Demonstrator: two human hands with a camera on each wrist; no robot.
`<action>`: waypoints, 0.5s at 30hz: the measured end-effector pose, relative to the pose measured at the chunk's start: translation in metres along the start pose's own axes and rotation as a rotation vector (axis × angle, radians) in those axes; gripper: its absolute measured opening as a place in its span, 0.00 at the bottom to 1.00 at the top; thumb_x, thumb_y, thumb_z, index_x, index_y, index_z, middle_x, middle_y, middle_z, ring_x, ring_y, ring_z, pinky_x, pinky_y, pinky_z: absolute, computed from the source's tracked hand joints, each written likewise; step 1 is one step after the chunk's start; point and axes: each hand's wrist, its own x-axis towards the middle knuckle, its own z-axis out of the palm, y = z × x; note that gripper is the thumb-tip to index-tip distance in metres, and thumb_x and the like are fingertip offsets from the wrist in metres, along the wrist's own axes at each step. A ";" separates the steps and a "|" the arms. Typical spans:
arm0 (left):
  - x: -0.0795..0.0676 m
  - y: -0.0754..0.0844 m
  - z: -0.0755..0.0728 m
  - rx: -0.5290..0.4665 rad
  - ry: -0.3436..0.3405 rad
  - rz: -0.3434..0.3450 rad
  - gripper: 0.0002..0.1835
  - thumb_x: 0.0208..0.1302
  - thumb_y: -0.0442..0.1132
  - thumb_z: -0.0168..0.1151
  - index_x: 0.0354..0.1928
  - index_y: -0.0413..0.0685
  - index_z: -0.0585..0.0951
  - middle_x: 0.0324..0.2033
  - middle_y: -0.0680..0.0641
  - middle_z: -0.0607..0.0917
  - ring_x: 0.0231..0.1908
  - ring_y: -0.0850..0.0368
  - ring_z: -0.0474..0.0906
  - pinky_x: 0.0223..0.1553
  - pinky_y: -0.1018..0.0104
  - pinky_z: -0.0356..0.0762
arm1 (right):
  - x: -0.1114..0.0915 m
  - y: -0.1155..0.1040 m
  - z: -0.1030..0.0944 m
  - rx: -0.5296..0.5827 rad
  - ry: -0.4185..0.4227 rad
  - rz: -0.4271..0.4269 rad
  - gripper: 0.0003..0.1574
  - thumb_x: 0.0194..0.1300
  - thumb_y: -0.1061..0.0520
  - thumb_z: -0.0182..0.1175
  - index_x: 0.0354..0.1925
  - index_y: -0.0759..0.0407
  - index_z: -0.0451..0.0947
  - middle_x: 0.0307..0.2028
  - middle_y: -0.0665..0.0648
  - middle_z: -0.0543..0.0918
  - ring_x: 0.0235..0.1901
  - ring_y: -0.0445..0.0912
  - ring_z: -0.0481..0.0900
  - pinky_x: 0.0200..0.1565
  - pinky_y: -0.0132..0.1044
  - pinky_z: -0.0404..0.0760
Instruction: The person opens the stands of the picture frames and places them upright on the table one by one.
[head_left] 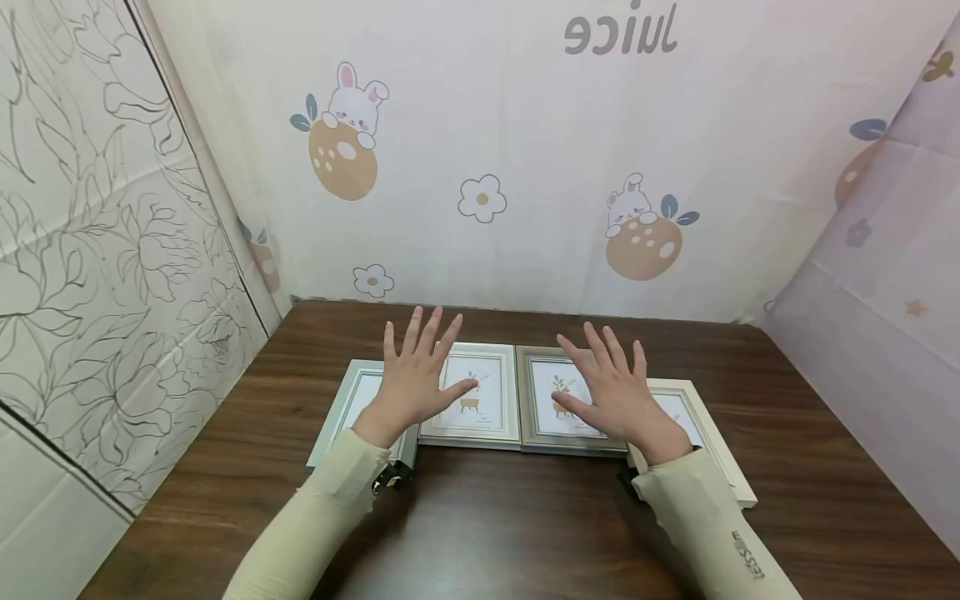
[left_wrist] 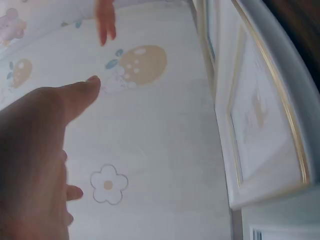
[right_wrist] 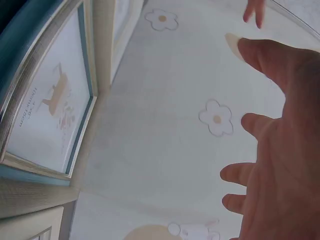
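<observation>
My left hand has its fingers spread straight, over the inner edge of a pale blue-green photo frame and beside a white photo frame. With fingers likewise spread, my right hand overlaps a taupe photo frame and a cream photo frame. Both hands hold nothing. The white and taupe frames lie side by side; the outer two are angled toward me. In the left wrist view, a gap separates my thumb from the white frame. The right wrist view shows my fingers away from the taupe frame.
The frames lie on a dark brown wooden table. Behind it hangs a pale curtain printed with rabbits, fruit and flowers. A white panel with line-drawn flowers stands at the left; more printed cloth hangs at the right.
</observation>
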 end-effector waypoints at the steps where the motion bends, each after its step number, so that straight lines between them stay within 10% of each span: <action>1: 0.000 -0.002 -0.001 -0.006 0.013 0.011 0.50 0.66 0.72 0.49 0.80 0.59 0.42 0.78 0.45 0.44 0.76 0.43 0.31 0.68 0.34 0.26 | 0.002 0.000 0.000 -0.004 0.001 -0.012 0.51 0.68 0.31 0.55 0.79 0.46 0.48 0.78 0.66 0.42 0.75 0.64 0.34 0.65 0.70 0.28; 15: -0.005 -0.054 0.001 -0.027 0.063 0.076 0.45 0.69 0.62 0.55 0.80 0.53 0.49 0.77 0.46 0.53 0.76 0.41 0.39 0.66 0.31 0.32 | 0.028 -0.018 0.013 -0.091 0.011 -0.186 0.46 0.67 0.36 0.59 0.76 0.49 0.58 0.75 0.68 0.51 0.74 0.65 0.45 0.66 0.68 0.38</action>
